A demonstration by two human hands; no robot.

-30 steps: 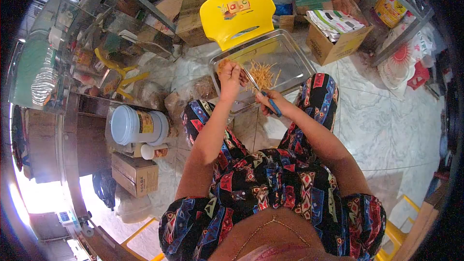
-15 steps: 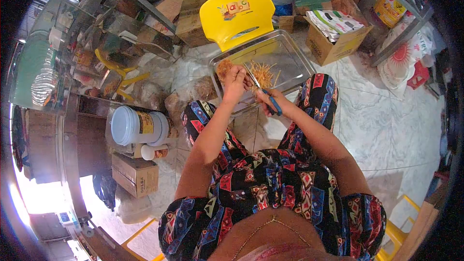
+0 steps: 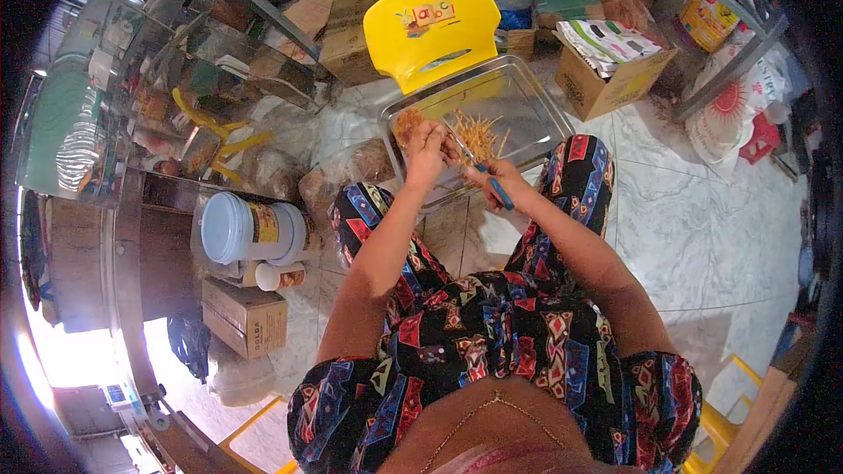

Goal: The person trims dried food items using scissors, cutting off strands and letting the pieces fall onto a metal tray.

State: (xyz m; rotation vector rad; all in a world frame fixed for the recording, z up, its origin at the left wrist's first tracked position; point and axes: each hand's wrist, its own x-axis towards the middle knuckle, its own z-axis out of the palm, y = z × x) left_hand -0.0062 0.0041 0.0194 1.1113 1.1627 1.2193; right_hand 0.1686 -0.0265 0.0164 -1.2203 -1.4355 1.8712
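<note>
My right hand (image 3: 499,179) is closed around blue-handled scissors (image 3: 501,194), whose blades point up and left toward my other hand. My left hand (image 3: 428,154) is closed with its fingertips pinched together near the blade tips; what they hold is too small to make out. Both hands are over the near edge of a clear plastic tray (image 3: 549,102). In the tray, thin orange-brown strips (image 3: 477,133) lie in a loose pile beyond the scissors. A denser orange-brown heap (image 3: 406,123) sits at its left end, partly behind my left hand.
The tray rests against a yellow chair (image 3: 430,26) in front of my knees. An open carton (image 3: 606,79) with packets stands to the right. On the left are a pale blue bucket (image 3: 230,228), a paper cup (image 3: 279,276) and a closed carton (image 3: 246,316).
The scissors have turned slightly in my right hand, with more of the blades showing and the handles lower. My left hand has barely moved.
</note>
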